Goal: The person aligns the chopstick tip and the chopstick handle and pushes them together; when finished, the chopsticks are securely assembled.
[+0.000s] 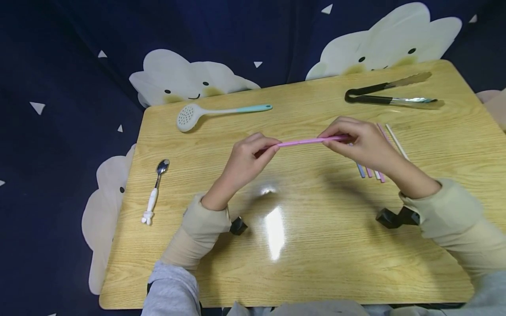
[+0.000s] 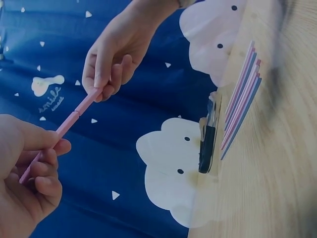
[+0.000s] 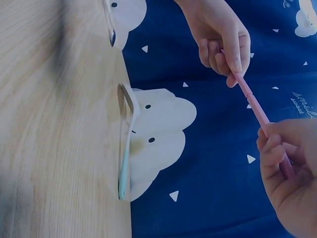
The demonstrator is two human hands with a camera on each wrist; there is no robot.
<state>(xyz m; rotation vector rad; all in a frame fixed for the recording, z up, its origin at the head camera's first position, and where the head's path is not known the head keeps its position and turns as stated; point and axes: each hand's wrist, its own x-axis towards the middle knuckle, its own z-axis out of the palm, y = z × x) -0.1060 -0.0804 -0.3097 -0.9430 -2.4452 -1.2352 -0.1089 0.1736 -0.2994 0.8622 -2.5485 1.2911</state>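
Observation:
Between both hands, above the middle of the table, a thin pink stick point(image 1: 302, 141) is held almost level. My left hand point(image 1: 251, 158) pinches its left end between thumb and fingers, and my right hand point(image 1: 365, 142) pinches its right part. A seam or step crosses the stick point(image 2: 68, 123) between the hands in the left wrist view; the same mark shows on the stick point(image 3: 257, 111) in the right wrist view. Fingers cover both ends partly. Below the right hand lie several thin sticks point(image 1: 397, 141) in pink, white and blue, partly hidden by that hand.
Black-handled tongs point(image 1: 369, 100) lie spread at the back right of the wooden table point(image 1: 316, 272). A skimmer point(image 1: 189, 117) with a mint handle lies at the back left. Near the left edge is a spoon point(image 1: 152, 197) with a white handle. A dark blue curtain point(image 1: 59, 153) hangs behind.

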